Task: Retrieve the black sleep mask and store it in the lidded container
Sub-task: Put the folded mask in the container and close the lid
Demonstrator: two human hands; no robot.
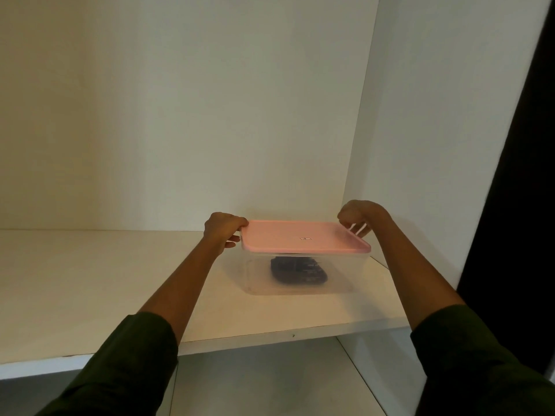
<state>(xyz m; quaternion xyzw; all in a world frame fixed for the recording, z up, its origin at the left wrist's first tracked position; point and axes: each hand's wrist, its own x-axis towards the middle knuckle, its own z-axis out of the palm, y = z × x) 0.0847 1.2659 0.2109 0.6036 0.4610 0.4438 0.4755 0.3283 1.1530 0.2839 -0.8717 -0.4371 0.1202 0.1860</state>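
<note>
A clear plastic container point(258, 273) stands on a white shelf, toward its right end. A pink lid point(303, 237) lies flat on top of it. Through the clear wall I see the black sleep mask point(297, 271) lying on the container's bottom. My left hand point(223, 232) grips the lid's left edge, thumb on top and fingers under the rim. My right hand point(362, 217) holds the far right corner of the lid, fingers curled down over the rim.
The white shelf point(90, 289) runs left from the container, its front edge near me. A white back wall and a right side panel point(435, 145) close the compartment. A lower compartment point(264, 382) opens below. A dark vertical strip point(516, 205) stands at the far right.
</note>
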